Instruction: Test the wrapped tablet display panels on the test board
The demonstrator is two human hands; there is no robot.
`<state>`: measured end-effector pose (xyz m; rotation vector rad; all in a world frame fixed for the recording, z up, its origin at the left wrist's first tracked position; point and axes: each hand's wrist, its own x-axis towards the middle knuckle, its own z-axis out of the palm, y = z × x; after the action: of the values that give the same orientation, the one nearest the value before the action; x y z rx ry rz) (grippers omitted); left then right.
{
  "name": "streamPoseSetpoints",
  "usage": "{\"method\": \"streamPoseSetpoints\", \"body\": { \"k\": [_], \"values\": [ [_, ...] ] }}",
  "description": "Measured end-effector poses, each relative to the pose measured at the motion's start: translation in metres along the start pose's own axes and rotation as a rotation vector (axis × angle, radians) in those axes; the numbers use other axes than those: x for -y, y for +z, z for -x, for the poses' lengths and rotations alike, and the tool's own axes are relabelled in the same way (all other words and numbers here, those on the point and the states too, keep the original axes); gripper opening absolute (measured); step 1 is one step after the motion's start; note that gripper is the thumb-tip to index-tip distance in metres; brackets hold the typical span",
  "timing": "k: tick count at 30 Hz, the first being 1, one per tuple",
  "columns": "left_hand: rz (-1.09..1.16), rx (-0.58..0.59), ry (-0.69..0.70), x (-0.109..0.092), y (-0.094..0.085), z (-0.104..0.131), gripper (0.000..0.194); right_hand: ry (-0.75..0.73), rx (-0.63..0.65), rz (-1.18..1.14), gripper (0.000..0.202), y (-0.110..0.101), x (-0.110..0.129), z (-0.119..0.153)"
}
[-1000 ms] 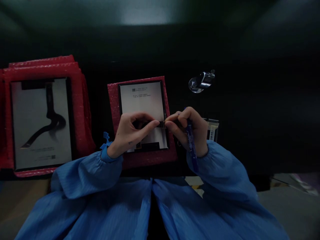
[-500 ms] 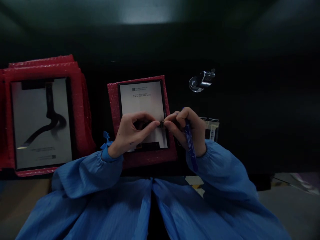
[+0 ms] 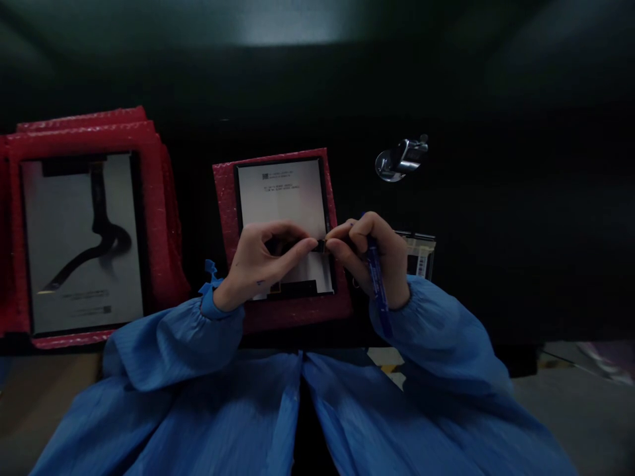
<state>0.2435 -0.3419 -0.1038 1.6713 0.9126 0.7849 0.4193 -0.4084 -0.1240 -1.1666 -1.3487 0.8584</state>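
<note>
A display panel [image 3: 282, 201] with a pale grey back and dark edges lies on a red bubble-wrap bag [image 3: 227, 205]. Over its lower half, my left hand [image 3: 260, 264] pinches a dark flat flex cable [image 3: 321, 246] between thumb and forefinger. My right hand [image 3: 381, 254] meets it from the other side, thumb and forefinger closed at the cable's end. Whether those right fingertips grip the cable or only touch it, I cannot tell. A blue marker pen [image 3: 378, 287] is held within the right hand, pointing down toward the wrist.
At left, another panel [image 3: 74, 211] with a curved black cable rests on stacked red bubble-wrap bags [image 3: 166, 225]. A shiny metal loupe [image 3: 403, 158] stands at the upper right. Partly behind my right hand lies a clear-edged piece with a barcode label [image 3: 421, 261].
Hardly anything differs. Both hands keep their pinch at the cable, with only a tiny shift of the fingertips and the view.
</note>
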Motion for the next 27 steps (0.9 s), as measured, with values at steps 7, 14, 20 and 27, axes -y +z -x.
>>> {"method": "streamPoseSetpoints", "body": {
  "k": [7, 14, 20, 27],
  "values": [
    [0.013, 0.013, -0.028, -0.002, 0.001, 0.000, 0.022, 0.014, 0.017, 0.022, 0.035, 0.000, -0.002, 0.001],
    [0.002, 0.044, -0.039, -0.002, 0.002, 0.000, 0.023, 0.040, 0.034, 0.009, 0.038, 0.000, -0.005, 0.000],
    [0.019, 0.050, -0.037, 0.002, 0.008, 0.002, 0.027, 0.003, 0.012, 0.011, 0.038, 0.005, -0.008, 0.004],
    [-0.413, -0.131, 0.016, 0.006, -0.025, -0.005, 0.032, -0.151, -0.243, 0.162, 0.027, -0.010, 0.003, -0.002]
  ]
}}
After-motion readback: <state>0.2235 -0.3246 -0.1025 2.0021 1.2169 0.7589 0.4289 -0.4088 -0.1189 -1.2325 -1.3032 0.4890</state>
